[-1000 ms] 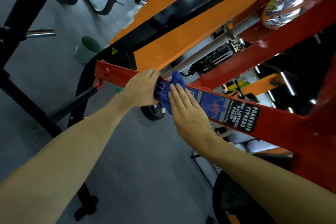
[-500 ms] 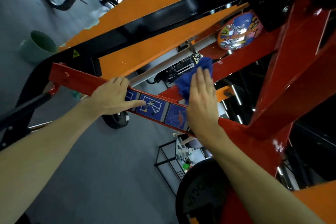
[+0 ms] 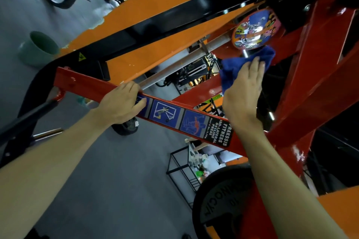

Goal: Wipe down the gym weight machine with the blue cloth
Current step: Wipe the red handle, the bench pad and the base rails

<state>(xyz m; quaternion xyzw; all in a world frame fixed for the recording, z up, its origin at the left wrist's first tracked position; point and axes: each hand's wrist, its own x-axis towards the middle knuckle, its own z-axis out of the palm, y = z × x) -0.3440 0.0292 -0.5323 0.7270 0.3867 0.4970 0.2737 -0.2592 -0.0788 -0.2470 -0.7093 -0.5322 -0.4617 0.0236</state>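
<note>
The red weight machine frame (image 3: 303, 91) fills the right side, and its lower red bar (image 3: 87, 81) carries blue instruction stickers. My left hand (image 3: 121, 105) grips that bar from above, fingers curled over its top edge. The blue cloth (image 3: 237, 66) lies against a diagonal red beam just below a round colourful sticker (image 3: 256, 29). My right hand (image 3: 242, 95) presses the cloth flat onto the beam with straight fingers.
A black weight plate (image 3: 219, 202) hangs at the bottom right. A green bucket (image 3: 38, 48) stands on the grey floor at the left. Black and orange beams (image 3: 155, 31) cross above the red bar. A black wire rack (image 3: 186, 167) with bottles stands below.
My right hand has slid the cloth from the lower bar, beside my left hand, up and right along the diagonal beam towards the round sticker. My left hand keeps its grip on the bar.
</note>
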